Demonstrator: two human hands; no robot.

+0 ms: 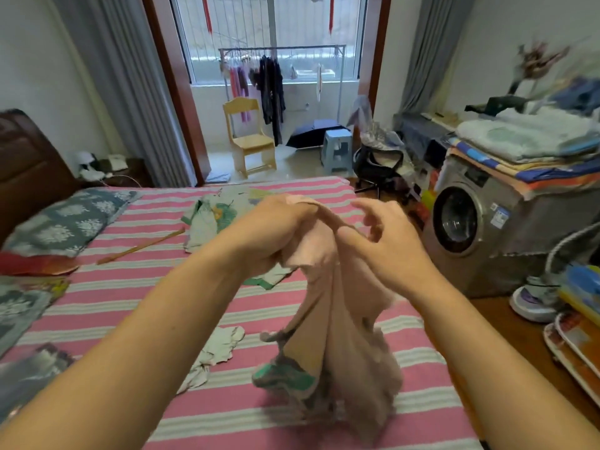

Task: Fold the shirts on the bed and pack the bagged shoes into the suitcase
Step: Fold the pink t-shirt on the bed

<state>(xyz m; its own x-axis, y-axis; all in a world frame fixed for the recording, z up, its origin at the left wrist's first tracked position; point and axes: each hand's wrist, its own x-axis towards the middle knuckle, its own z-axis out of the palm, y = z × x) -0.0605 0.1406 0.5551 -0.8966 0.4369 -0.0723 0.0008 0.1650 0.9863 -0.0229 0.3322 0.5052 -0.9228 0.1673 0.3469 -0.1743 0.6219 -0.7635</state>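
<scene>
Two bare forearms reach out over a pink-and-white striped bed cover [107, 287] as a limp, pale pink cotton shirt [344, 336] hangs bunched from the left hand [276, 232], whose fingers are curled tight round its top edge. The right hand [386, 235] sits just beside that grip, thumb against the cloth, its fingers spread and loose, gripping nothing. Below the fingers, the shirt's hem drags in a heap on the cover. A floral green-and-white shirt [214, 219] lies crumpled beyond the left knuckles. With one hand gripping a wad, the shirt may twist or fold crooked unless the right hand finds a matching edge. No suitcase or bagged shoes are in view.
</scene>
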